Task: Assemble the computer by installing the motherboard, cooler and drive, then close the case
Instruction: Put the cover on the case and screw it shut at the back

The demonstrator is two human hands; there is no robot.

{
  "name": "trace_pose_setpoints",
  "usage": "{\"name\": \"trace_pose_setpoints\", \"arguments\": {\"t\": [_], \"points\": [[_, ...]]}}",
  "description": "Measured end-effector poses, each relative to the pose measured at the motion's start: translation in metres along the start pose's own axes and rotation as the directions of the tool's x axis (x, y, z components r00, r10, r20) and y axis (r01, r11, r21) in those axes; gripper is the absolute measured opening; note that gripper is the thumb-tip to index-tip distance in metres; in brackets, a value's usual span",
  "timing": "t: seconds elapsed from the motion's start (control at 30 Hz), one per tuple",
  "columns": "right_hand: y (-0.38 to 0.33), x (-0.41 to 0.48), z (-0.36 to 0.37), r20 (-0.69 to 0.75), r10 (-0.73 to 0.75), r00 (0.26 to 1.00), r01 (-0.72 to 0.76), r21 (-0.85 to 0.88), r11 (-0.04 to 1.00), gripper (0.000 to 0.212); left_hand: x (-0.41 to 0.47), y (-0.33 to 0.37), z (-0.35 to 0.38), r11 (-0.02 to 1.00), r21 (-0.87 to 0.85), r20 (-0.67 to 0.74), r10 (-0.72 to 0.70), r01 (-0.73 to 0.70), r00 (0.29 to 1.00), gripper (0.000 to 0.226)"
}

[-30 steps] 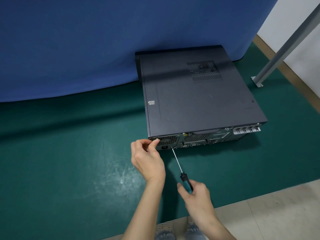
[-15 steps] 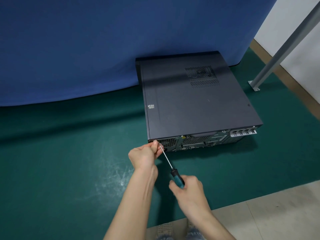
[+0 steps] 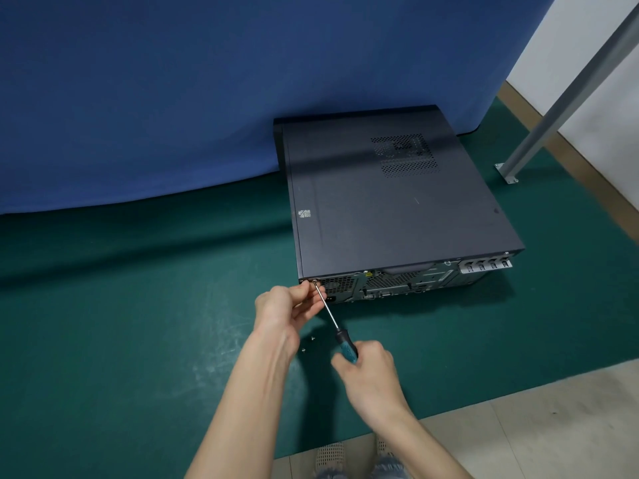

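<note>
Your dark grey metal computer case (image 3: 390,202) lies flat on the green felt mat (image 3: 103,323), lid on, its far end up against the blue cloth backdrop (image 3: 207,98) and its rear panel of ports and mesh facing you. You're right at the near left corner of that panel! Your left hand (image 3: 280,305) is curled in tight there, thumb and forefinger pinching the tip end of the slim screwdriver (image 3: 326,307) with the teal-and-black handle and bare steel shaft. Your right hand (image 3: 370,371) is wrapped round the handle, low and closer to you, so the shaft slants up and away to the small silver corner screw (image 3: 314,281). The tip looks to be sitting on that screw, though at this size I can't tell whether it is properly seated. On the mat just below your left hand, two tiny loose silver screws (image 3: 313,338) lie near each other, apart from the case. Up on the lid there's a perforated vent patch (image 3: 406,155) toward the far right and a small pale sticker (image 3: 304,213) by the left edge. At the rear panel's right end a silver slotted bracket (image 3: 485,265) sticks out. Off to the right, a slanted grey metal post (image 3: 570,88) is footed on the mat.
</note>
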State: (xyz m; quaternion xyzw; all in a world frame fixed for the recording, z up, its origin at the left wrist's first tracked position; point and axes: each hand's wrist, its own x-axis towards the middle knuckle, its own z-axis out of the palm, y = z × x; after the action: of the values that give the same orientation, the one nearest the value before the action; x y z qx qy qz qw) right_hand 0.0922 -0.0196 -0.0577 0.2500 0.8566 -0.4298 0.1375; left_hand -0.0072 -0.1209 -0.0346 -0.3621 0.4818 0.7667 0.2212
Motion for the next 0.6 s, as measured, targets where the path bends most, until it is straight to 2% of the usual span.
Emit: {"name": "trace_pose_setpoints", "arguments": {"t": [0.13,0.2,0.23,0.27,0.3,0.37,0.43,0.47,0.53,0.57,0.6], "points": [[-0.009,-0.006,0.004,0.021,0.026,0.999,-0.026,-0.024,0.999,0.038,0.001,-0.002,-0.002,0.999,0.009,0.019,0.030,-0.031,0.999,0.008],[-0.012,-0.010,0.007,0.149,0.121,0.981,-0.155,0.244,0.957,0.033,0.001,-0.006,-0.005,0.998,0.018,0.056,0.056,-0.057,0.997,0.008],[-0.014,-0.012,0.006,0.274,0.158,0.949,-0.267,0.427,0.864,0.030,0.000,-0.009,-0.006,0.998,0.026,0.087,0.061,-0.063,0.994,0.010],[-0.014,-0.012,0.004,0.406,0.147,0.902,-0.377,0.571,0.729,0.028,0.000,-0.011,-0.006,0.997,0.042,0.124,0.057,-0.063,0.991,0.013],[-0.013,-0.012,0.002,0.513,0.105,0.852,-0.467,0.653,0.596,0.029,-0.001,-0.013,-0.006,0.997,0.060,0.162,0.047,-0.058,0.986,0.015],[-0.013,-0.010,-0.004,0.642,0.011,0.767,-0.588,0.694,0.415,0.030,-0.004,-0.015,-0.002,0.994,0.080,0.212,0.049,-0.067,0.976,0.016],[-0.014,-0.009,-0.006,0.675,-0.010,0.738,-0.629,0.693,0.352,0.027,-0.005,-0.015,0.003,0.987,0.107,0.190,0.097,-0.119,0.977,0.014],[-0.014,-0.009,-0.005,0.627,0.043,0.778,-0.582,0.692,0.428,0.024,-0.007,-0.015,0.006,0.980,0.129,0.166,0.127,-0.150,0.978,0.013],[-0.009,-0.009,0.001,0.380,0.117,0.917,-0.336,0.583,0.740,0.026,-0.009,-0.016,0.010,0.964,0.168,0.135,0.185,-0.207,0.973,0.014],[-0.006,-0.009,0.005,0.205,0.099,0.974,-0.179,0.419,0.890,0.030,-0.009,-0.017,0.012,0.956,0.184,0.126,0.206,-0.227,0.970,0.015],[-0.005,-0.007,0.007,0.079,0.059,0.995,-0.078,0.272,0.959,0.033,-0.010,-0.018,0.012,0.952,0.192,0.121,0.220,-0.240,0.968,0.016]]}}
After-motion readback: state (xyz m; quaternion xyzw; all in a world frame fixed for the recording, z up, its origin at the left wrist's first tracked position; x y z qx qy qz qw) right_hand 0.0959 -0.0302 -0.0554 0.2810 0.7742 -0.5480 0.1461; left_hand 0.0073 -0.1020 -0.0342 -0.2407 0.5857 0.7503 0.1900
